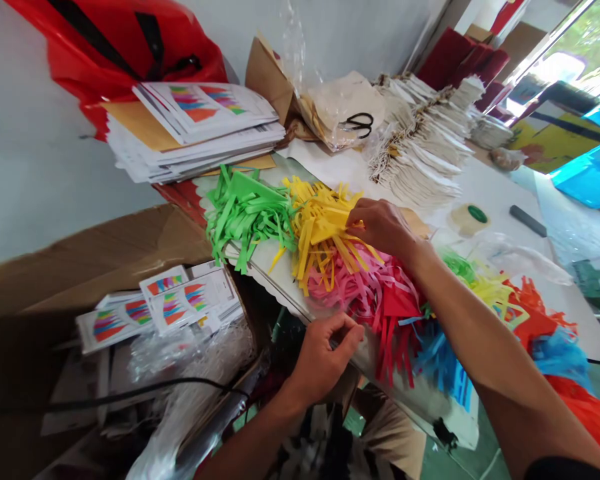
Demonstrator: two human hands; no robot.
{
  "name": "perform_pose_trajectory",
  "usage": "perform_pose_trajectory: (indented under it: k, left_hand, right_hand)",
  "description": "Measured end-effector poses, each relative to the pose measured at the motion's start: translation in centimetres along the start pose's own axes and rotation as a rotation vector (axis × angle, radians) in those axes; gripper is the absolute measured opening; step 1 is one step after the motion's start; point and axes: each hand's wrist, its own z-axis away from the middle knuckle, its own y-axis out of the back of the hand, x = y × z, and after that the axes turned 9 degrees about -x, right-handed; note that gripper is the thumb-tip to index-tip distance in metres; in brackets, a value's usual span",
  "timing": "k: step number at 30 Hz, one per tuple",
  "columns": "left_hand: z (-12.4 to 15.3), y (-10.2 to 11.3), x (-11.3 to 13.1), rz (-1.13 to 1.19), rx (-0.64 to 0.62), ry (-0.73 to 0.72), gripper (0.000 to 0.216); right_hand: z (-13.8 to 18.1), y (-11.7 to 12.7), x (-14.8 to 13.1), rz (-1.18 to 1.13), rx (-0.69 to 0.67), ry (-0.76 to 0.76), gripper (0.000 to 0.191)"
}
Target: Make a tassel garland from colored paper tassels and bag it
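My right hand [383, 227] reaches across the table, its fingers closed on the top edge of a yellow paper fringe [330, 217] in the pile. My left hand [325, 353] hovers at the table's near edge with fingers curled and thumb and forefinger tips together; nothing shows between them. Just beyond it lie pink fringe strips [337, 273], beside a red fringe [397, 303]. A green fringe pile [250, 207] sits left of the yellow one. Blue fringe [443, 363] hangs over the table edge, partly hidden by my right forearm.
Printed cards [210, 110] are stacked at the back left, near a red bag [140, 53]. Black-handled scissors [357, 125] lie by bundled white strings [420, 147]. A tape roll [469, 219] rests farther right. Below left, an open cardboard box [105, 267] contains cards and plastic.
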Motion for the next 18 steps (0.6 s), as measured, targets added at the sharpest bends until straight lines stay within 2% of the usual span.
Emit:
perform_pose_trajectory:
  k: [5, 7, 10, 14, 18]
  left_hand:
    - [-1.4, 0.7, 2.0, 0.057, 0.128, -0.101, 0.033]
    - [-2.6, 1.3, 2.8, 0.013, 0.241, -0.163, 0.032]
    - [-4.6, 2.4, 3.6, -0.129, 0.43, -0.235, 0.027]
    - [-6.6, 4.2, 3.4, -0.189, 0.572, -0.263, 0.025]
    - [-7.7, 6.3, 2.5, -0.178, 0.755, -0.332, 0.018]
  right_hand:
    - [-0.6, 0.7, 0.0, -0.136, -0.027, 0.056, 0.013]
    - [-1.0, 0.9, -0.3, -0.206, -0.005, 0.062, 0.012]
    - [-1.7, 0.8, -0.8, -0.35, 0.096, 0.01, 0.007]
    - [-2.7, 0.2, -1.0, -0.457, 0.147, -0.055, 0.007]
    - [-3.3, -0.5, -0.1, -0.564, 0.169, -0.035, 0.014]
